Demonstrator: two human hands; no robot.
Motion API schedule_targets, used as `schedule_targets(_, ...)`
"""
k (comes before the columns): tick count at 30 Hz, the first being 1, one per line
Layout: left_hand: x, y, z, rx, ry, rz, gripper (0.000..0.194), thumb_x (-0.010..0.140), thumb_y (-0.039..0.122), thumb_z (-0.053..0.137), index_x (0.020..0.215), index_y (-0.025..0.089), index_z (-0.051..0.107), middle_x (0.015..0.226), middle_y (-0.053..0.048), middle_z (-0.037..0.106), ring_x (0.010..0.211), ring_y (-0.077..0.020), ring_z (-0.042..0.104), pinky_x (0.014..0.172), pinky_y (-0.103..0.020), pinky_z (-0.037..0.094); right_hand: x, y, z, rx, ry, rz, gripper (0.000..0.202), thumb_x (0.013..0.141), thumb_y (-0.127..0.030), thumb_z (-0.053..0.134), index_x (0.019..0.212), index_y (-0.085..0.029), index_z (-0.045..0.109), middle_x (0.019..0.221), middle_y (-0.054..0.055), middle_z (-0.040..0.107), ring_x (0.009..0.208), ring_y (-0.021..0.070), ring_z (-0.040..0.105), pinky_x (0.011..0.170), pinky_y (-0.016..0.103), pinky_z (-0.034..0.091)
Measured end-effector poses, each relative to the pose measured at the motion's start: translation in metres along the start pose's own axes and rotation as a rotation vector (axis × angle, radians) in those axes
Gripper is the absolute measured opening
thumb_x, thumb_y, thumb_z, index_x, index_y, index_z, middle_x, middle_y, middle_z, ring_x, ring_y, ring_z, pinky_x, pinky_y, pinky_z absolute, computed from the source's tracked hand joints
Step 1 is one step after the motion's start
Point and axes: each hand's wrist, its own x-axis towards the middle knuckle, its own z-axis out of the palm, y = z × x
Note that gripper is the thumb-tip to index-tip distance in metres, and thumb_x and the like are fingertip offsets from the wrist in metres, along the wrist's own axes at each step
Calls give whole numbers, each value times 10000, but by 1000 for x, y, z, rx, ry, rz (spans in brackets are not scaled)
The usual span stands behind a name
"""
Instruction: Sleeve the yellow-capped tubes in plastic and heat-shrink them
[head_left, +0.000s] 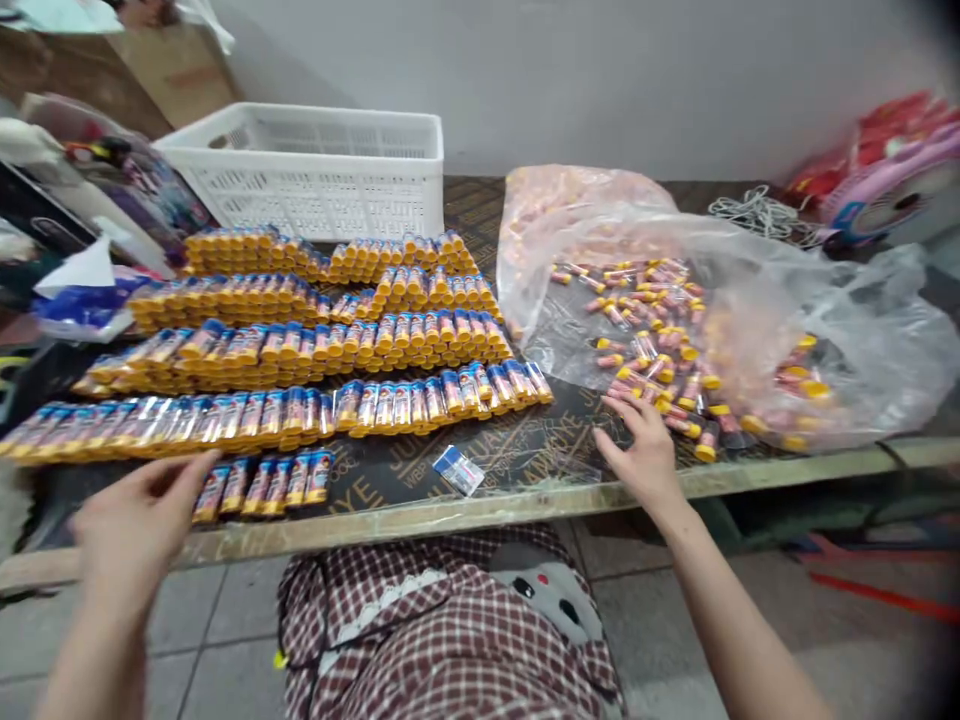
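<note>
At the left, my left hand (142,520) is over the table's front edge, thumb and fingertips pinched together at the blue end of the leftmost small tube (211,492) in a short front row. These tubes have yellow caps and printed, shiny wrapping. My right hand (641,450) has its fingers apart, holding nothing, beside a pile of loose pink tubes with yellow caps (664,370). That pile spills from a clear plastic bag (847,350). Between my hands a small flat blue-and-white wrapper (459,470) lies on the dark table (525,455).
Stacked rows of wrapped tubes (300,345) fill the table's left half. Behind them stands a white plastic basket (322,190). A tissue pack (86,300) lies far left. A white cord (757,213) and a pink fan (892,195) are at the back right.
</note>
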Motion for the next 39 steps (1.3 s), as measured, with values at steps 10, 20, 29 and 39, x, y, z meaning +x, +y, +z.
schedule_targets(10,-88,145,129,-57,-361,320,216,742,422,603,742,208,635,753,-38,664,701,-198,594,593,-275,364,17,80,-2,-620,-303,68,348,811,-270,542,1119,-109,542,810,152,626,773,302,533,616,351,377)
schedule_targets(20,-88,144,135,-38,-309,369,129,770,306,603,685,210,618,739,-17,671,705,-168,587,616,-255,318,7,-5,-9,190,-30,104,436,862,-348,502,1280,-232,459,1144,93,596,986,247,586,883,400,434)
schedule_targets(29,-94,141,133,-120,-235,376,100,729,248,631,666,204,566,674,10,618,627,-137,536,578,-238,302,-21,-68,22,692,-273,289,222,829,-339,575,1015,-221,600,965,56,663,853,197,620,738,315,489)
schedule_targets(39,-94,150,127,-1112,-592,-98,265,587,246,700,680,190,458,495,72,540,464,-95,526,529,-226,440,-40,-98,17,864,-202,192,156,831,-215,575,970,-254,633,1031,51,547,939,174,571,775,298,518)
